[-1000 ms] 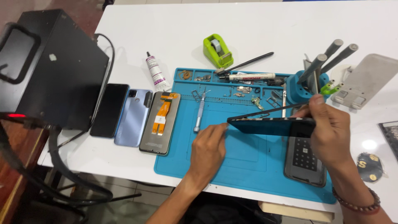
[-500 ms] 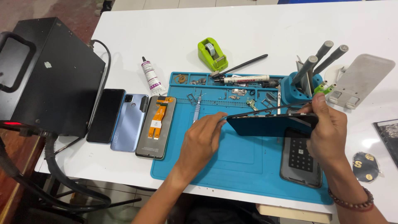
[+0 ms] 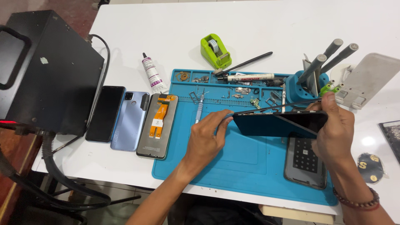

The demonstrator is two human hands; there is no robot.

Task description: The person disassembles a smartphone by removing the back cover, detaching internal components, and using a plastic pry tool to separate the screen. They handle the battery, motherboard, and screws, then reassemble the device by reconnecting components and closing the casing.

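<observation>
Above the blue mat [image 3: 250,162], the right hand [image 3: 335,127] grips a dark phone screen [image 3: 281,123] by its end; the left hand [image 3: 206,139] pinches its other edge. Too much bending could crack it.

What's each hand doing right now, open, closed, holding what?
Left hand: closed, fingertips pinching the left end of the thin black phone screen panel.
Right hand: closed, gripping the panel's right end.
</observation>
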